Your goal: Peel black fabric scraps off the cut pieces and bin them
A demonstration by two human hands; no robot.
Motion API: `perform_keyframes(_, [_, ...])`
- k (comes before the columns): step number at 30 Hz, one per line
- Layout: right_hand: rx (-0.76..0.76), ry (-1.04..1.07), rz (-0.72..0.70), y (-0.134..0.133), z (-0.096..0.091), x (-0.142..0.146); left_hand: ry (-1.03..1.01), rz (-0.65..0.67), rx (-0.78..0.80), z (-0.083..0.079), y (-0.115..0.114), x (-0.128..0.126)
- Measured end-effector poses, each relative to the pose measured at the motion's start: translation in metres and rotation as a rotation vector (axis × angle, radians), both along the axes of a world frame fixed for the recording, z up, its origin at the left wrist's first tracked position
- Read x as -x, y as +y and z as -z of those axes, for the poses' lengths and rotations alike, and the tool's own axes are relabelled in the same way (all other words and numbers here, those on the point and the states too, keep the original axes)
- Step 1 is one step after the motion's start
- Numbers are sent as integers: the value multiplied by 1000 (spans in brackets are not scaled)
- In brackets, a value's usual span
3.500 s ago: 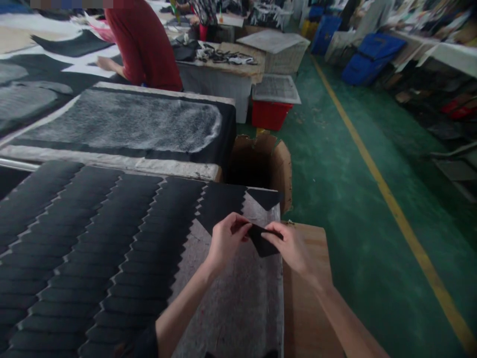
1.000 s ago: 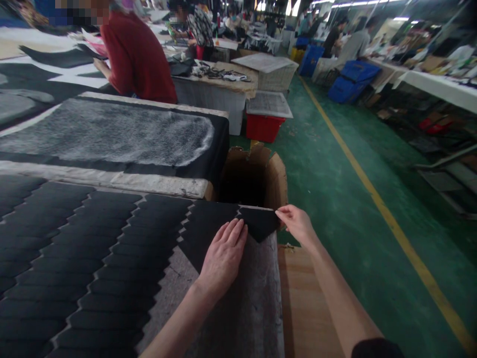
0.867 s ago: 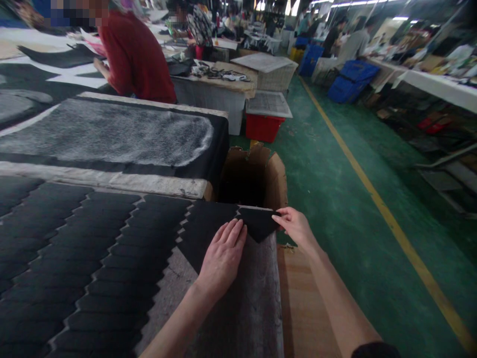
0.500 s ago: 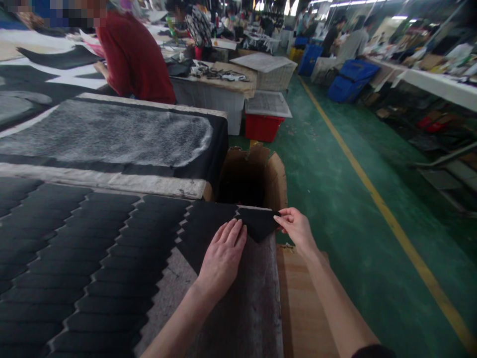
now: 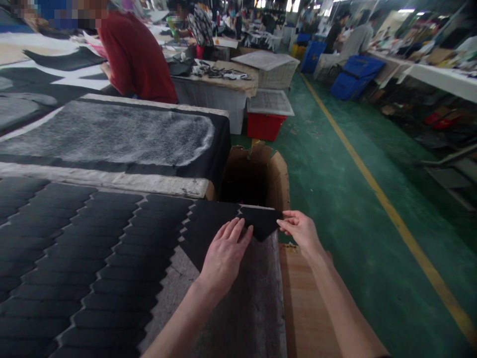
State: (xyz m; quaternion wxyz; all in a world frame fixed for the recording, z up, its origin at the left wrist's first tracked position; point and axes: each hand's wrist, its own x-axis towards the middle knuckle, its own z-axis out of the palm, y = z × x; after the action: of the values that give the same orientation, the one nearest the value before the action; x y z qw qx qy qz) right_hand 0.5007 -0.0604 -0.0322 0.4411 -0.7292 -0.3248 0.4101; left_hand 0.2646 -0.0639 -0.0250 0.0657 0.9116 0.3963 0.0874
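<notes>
My left hand [image 5: 225,253] lies flat, fingers stretched, on the dark pieces near the table's right corner. Its fingertips press at the left end of a black fabric piece [image 5: 261,222] with a pointed lower edge. That piece's right tip is pinched between the thumb and fingers of my right hand [image 5: 298,229], just past the table edge. Overlapping rows of similar black pieces [image 5: 122,253] cover the table to the left. Bare grey tabletop [image 5: 246,303] shows below my left hand.
Beyond the corner stands a torn, open cardboard box [image 5: 278,171]. A table with black, white-smeared material [image 5: 130,132] lies ahead. A person in a red top [image 5: 137,54] leans there. A red bin [image 5: 265,125] stands on the green floor [image 5: 335,199]. Below right is a wooden board [image 5: 303,303].
The view has shifted slightly. My right hand has moved a little outward at the piece's tip, and my left thumb has spread slightly. The black piece lies nearly as before.
</notes>
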Motion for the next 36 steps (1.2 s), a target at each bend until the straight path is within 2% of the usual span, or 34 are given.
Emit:
perform_keyframes(8, [21, 44, 2, -1, 2, 1, 53, -21, -55, -1, 4, -6])
perform_keyframes(15, [24, -5, -16, 1, 8, 2, 63, -52, -81, -7, 6, -13])
perform_keyframes(17, [30, -93, -19, 0, 9, 1, 61, -58, -79, -7, 5, -14])
perform_keyframes(20, [-23, -378, -1, -11, 5, 0, 56, -64, -80, -6, 5, -14])
perform_keyframes(22, [-75, -519, -12, -27, -3, 2, 46, -66, -79, -6, 5, -14])
perform_keyframes(24, [-98, -549, -55, -49, -11, 4, 37, -69, -74, -7, 4, -15])
perform_keyframes(27, [-92, -513, -104, -76, -19, 5, 41, -72, -67, -9, 4, -15])
perform_keyframes(30, [-50, -425, -105, -82, -18, 1, 46, -71, -64, -11, 3, -16])
perform_keyframes(32, [-24, -312, -83, -71, -13, -2, 44, -70, -61, -11, 2, -15])
perform_keyframes(36, [-20, -71, 36, -31, -5, 2, 33, -75, -61, -8, -1, -15])
